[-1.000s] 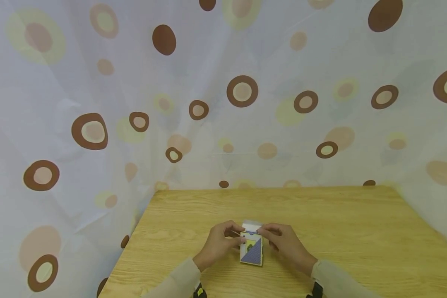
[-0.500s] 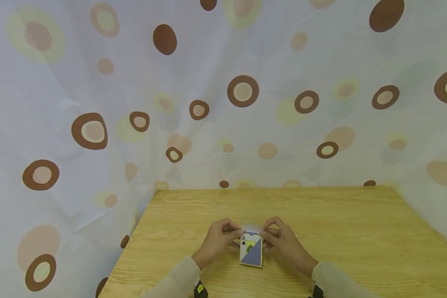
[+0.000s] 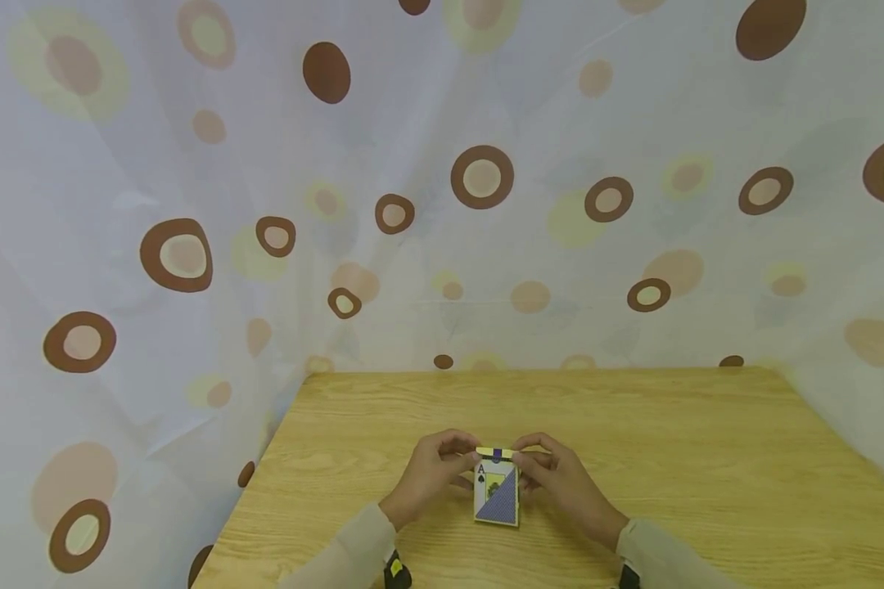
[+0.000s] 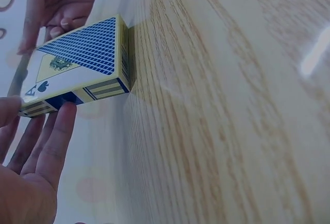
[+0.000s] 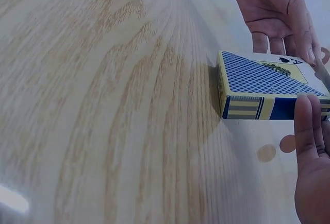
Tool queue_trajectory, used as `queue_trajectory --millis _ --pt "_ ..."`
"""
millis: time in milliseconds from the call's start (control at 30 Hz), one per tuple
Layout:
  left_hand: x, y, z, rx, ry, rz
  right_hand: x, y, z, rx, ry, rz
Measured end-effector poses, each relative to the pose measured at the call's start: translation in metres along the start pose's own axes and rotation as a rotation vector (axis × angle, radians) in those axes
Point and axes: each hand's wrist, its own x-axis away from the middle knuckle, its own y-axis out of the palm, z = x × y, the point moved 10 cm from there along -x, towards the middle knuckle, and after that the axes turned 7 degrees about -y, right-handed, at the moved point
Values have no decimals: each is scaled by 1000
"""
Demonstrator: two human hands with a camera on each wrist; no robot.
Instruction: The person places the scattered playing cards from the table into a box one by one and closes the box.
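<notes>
A playing card box (image 3: 497,501), blue-patterned with an ace of spades on its face, stands between both hands, its lower end right at the tabletop. Its top flap (image 3: 495,452) is bent over, showing a yellow and blue outside. My left hand (image 3: 433,474) holds the upper left corner by thumb and fingers. On the opposite corner, my right hand (image 3: 566,484) pinches likewise. In the left wrist view, left fingertips (image 4: 64,109) touch the striped side of the box (image 4: 85,46). Right fingers (image 5: 306,123) lie along the other side in the right wrist view.
A wood-grain table (image 3: 678,450) spreads around the hands. Behind it and at the sides hangs a pale sheet (image 3: 412,262) with brown, peach and yellow dots. Dark bands (image 3: 395,570) circle the wrists beside light sleeves (image 3: 354,548).
The box's white inner flap, raised earlier, has folded down toward the opening, so its yellow and blue outside now shows. Both hands have shifted slightly and keep to the top corners.
</notes>
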Motion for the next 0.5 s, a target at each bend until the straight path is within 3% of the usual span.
queue_trajectory --millis 500 --pt "2 -2 -1 13 -26 6 -2 0 3 -5 53 80"
